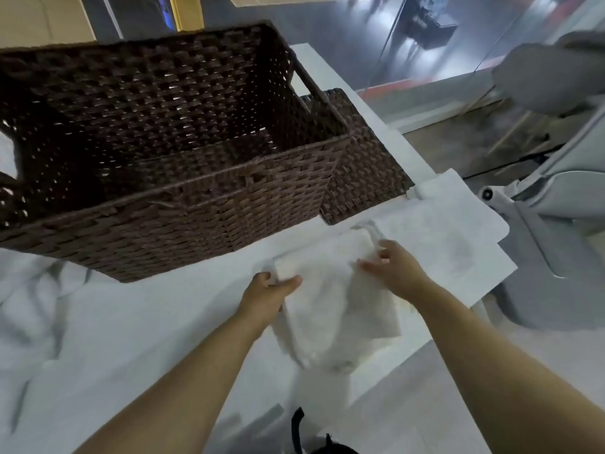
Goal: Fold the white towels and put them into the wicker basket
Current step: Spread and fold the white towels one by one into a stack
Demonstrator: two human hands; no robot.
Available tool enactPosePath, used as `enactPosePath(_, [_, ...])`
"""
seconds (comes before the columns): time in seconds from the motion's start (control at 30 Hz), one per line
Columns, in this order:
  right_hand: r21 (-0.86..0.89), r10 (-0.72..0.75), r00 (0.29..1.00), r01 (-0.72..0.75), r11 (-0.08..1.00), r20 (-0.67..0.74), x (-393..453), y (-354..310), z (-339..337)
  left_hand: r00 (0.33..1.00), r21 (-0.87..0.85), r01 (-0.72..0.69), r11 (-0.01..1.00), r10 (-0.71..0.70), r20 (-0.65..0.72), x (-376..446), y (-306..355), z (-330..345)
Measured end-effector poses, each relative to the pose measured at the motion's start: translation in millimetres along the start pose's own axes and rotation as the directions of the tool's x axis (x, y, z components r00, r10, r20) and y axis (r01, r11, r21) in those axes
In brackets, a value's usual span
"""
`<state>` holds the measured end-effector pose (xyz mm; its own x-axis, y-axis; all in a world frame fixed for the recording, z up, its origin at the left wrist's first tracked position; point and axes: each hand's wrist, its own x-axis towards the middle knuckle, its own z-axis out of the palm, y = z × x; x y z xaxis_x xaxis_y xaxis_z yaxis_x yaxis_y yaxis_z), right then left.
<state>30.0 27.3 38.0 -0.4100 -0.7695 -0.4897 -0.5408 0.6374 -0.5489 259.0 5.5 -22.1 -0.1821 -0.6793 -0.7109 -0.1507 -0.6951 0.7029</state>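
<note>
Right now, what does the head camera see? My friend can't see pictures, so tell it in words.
Two bare hands hold up a white towel by its top corners over a white table; the left hand and right hand each pinch an edge. Behind it sits a big dark brown wicker basket with no towels visible inside. More white cloth lies flat to the right.

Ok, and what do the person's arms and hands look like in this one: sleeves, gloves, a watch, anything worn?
Both forearms are bare as far as the picture shows them, with no sleeve in view. The left hand and right hand wear no gloves, and no watch, bracelet or ring shows, though motion blur could hide something small. Two ordinary bare hands, nothing marked on them.
</note>
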Motion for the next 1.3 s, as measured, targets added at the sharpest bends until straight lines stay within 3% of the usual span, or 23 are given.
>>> enactPosePath(0.1, [-0.098,-0.032,0.997,0.038,0.994,0.066,-6,12,6,0.997,0.086,0.034,0.996,-0.039,0.063,3,-17,2])
enactPosePath(0.2, [0.017,0.010,0.992,-0.012,1.000,0.123,-9,28,6,0.991,0.102,0.054,0.993,-0.065,0.114,-3,-31,5])
enactPosePath(0.37, [0.120,0.013,0.950,-0.053,0.991,0.312,-4,43,-4,0.997,0.111,0.026,0.993,-0.034,0.063,-17,-29,13])
enactPosePath(0.43, [0.107,-0.060,0.955,0.029,0.994,0.291,-2,40,-10,0.999,0.100,-0.011,0.995,0.007,0.045,-23,-24,17])
enactPosePath(0.6, [0.091,-0.214,0.966,0.202,0.975,0.145,-1,28,-35,0.994,-0.112,-0.113,0.987,0.112,-0.013,-42,-10,36])
enactPosePath(0.7, [-0.052,-0.254,0.952,0.266,0.963,0.173,6,25,-49,0.997,-0.071,-0.066,0.995,0.064,-0.032,-44,-14,53])
enactPosePath(0.8, [-0.475,-0.161,0.941,0.293,0.830,0.298,15,31,-52,0.996,0.151,0.039,0.988,-0.026,-0.088,-44,-30,64])
enactPosePath(0.9, [-0.659,-0.232,0.932,0.361,0.660,0.278,18,32,-55,0.986,0.379,0.021,0.925,0.043,-0.159,-49,-40,59])
enactPosePath(1.0, [-0.716,-0.362,0.897,0.425,0.553,0.253,14,17,-61,0.971,0.438,-0.002,0.899,0.107,-0.215,-61,-37,48])
enactPosePath(1.13, [-0.689,-0.464,0.837,0.519,0.505,0.291,3,-17,-62,0.922,0.522,-0.004,0.853,0.205,-0.327,-86,-23,31])
enactPosePath(1.3, [-0.595,-0.516,0.717,0.687,0.417,0.468,-20,-55,-34,0.857,0.499,-0.029,0.866,0.279,-0.434,-121,-22,1])
